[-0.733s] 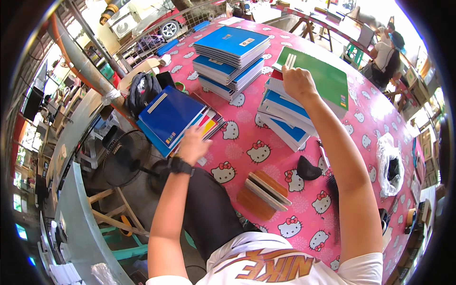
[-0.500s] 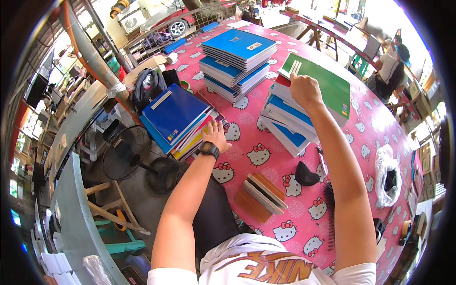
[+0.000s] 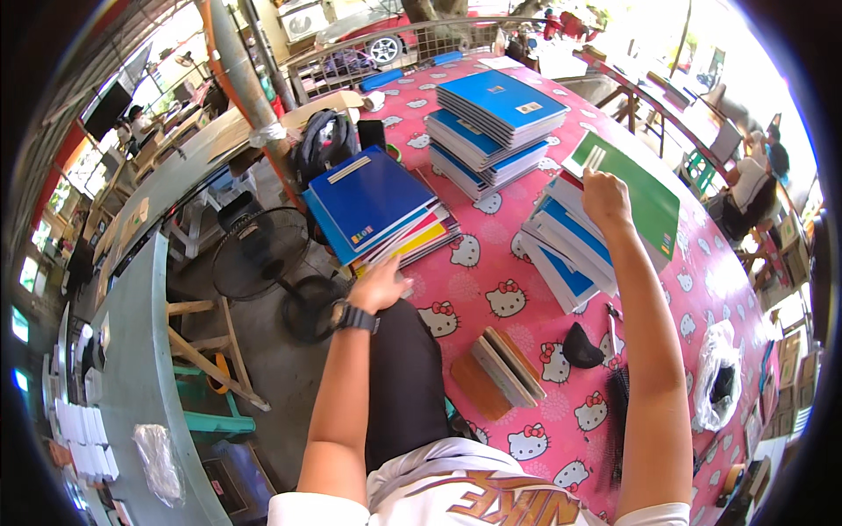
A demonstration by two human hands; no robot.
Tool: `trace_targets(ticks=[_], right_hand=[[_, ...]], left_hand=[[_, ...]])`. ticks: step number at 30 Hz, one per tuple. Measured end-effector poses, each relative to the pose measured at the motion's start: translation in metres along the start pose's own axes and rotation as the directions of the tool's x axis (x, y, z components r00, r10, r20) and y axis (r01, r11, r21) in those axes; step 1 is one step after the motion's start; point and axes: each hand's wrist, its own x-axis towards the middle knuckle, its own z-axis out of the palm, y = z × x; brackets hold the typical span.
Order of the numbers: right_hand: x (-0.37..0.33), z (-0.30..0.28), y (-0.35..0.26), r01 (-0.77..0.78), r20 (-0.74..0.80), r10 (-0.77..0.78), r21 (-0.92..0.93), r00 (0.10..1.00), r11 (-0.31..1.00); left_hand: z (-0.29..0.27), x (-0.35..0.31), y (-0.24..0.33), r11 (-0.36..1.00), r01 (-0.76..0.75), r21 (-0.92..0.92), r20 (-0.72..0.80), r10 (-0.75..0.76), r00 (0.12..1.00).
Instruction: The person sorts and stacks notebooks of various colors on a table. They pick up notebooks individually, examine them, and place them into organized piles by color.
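My right hand [image 3: 607, 200], fingers curled in, grips the left edge of a green notebook [image 3: 647, 187], which rests on a slanting pile of white-paged notebooks with blue covers [image 3: 558, 250]. My left hand [image 3: 383, 282] is open, thumb apart, at the near edge of another pile; some of its fingertips are blurred. That pile has a dark blue notebook [image 3: 373, 200] on top, with yellow and red covers showing below. Behind, between the two piles, stands a taller stack of light blue spiral notebooks [image 3: 504, 103].
Wooden blocks [image 3: 500, 373], a black curved piece [image 3: 581, 347] and a clear plastic bag [image 3: 721, 377] lie on the pink patterned tablecloth [image 3: 506, 300]. A black backpack [image 3: 324, 145] is behind the left pile. A floor fan [image 3: 261, 254] stands beside the table. People sit at the far right.
My left hand has slid nearer and leftward along the left pile's edge. My right hand keeps its place on the green notebook. The view has turned slightly left.
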Motion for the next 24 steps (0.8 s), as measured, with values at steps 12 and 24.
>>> trace_targets(ticks=[12,24], right_hand=[[0.000,0.001,-0.001,0.002,0.091,0.011,-0.142,0.996,0.990],[-0.007,0.002,-0.003,-0.038,-0.043,0.033,-0.121,0.999,0.992]], left_hand=[[0.001,0.070,0.057,0.974,0.006,0.224,0.183,-0.049,0.982],[0.041,0.105,0.047,0.877,0.065,0.476,0.162,-0.160,0.974]])
